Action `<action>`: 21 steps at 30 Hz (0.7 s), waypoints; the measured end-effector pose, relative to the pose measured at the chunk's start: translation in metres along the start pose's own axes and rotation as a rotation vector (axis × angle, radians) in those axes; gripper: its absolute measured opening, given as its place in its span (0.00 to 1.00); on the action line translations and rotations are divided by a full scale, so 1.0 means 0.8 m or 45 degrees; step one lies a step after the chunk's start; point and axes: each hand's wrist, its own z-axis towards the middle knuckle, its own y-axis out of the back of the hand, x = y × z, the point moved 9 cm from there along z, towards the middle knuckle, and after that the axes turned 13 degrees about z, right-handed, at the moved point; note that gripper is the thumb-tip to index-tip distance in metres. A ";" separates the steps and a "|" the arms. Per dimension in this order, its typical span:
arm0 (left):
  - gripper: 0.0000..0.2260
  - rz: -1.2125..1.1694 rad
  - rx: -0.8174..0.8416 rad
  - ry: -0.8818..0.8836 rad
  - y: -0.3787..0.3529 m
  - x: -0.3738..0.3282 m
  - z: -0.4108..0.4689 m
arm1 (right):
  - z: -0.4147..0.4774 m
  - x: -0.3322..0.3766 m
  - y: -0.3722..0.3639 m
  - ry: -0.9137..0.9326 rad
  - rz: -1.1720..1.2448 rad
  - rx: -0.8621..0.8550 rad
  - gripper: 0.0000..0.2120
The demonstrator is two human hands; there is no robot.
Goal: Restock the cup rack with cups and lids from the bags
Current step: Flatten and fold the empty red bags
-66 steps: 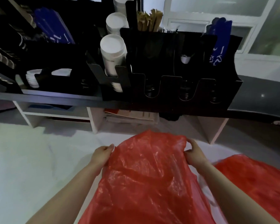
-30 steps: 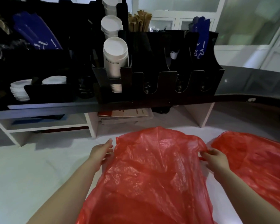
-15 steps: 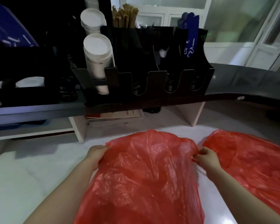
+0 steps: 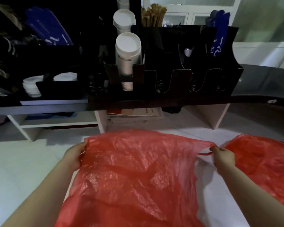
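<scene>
At nine o'clock our left hand [image 4: 75,154] pinches the edge of the red bag [image 4: 134,174], which lies spread on the white counter [image 4: 15,169] at six o'clock. At twelve o'clock the black cup rack [image 4: 174,79] holds a stack of white cups [image 4: 127,51]. At three o'clock our right hand [image 4: 223,157] grips the bag's stretched handle, beside a second red bag [image 4: 266,161].

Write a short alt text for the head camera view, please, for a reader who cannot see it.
Two bare hands, left hand and right hand, pull apart the top of a red plastic bag on a white counter. Behind stands a black cup rack holding one white cup stack; a second red bag lies at right.
</scene>
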 end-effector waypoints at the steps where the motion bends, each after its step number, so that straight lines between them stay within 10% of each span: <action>1: 0.07 -0.008 -0.020 0.007 0.011 0.001 0.000 | -0.004 -0.003 -0.003 -0.060 0.100 -0.005 0.10; 8: 0.06 0.103 -0.210 -0.108 0.059 -0.005 0.009 | -0.032 0.006 -0.051 -0.326 0.959 0.201 0.15; 13: 0.10 0.453 -0.589 -0.275 0.093 -0.023 0.006 | -0.052 0.016 -0.078 -0.397 0.815 0.432 0.08; 18: 0.05 0.121 -0.366 -0.066 0.086 0.006 0.028 | -0.048 0.027 -0.065 -0.267 0.650 0.345 0.06; 21: 0.10 0.523 -0.545 -0.310 0.099 -0.019 0.019 | -0.042 0.032 -0.056 -0.209 0.574 0.301 0.05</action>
